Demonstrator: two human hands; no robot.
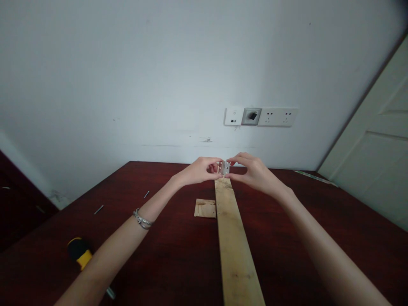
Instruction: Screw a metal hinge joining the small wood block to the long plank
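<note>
A small metal hinge [225, 168] is held up at the far end of a long wooden board [234, 238]. My left hand [204, 169] pinches the hinge's left side between thumb and fingers. On its right side, the thumb and fingers of my right hand [250, 172] grip the edge. Screw holes show in the hinge plate. Whether the hinge touches the board beneath is hard to tell. A short square wooden piece [205, 208] lies against the board's left edge.
Two screws [99, 209] lie on the dark red table [172, 259] at left. A yellow and black screwdriver [79, 251] is partly hidden under my left forearm. Behind the table stands a white wall with sockets [277, 117]. A thin strip [315, 177] lies at the back right.
</note>
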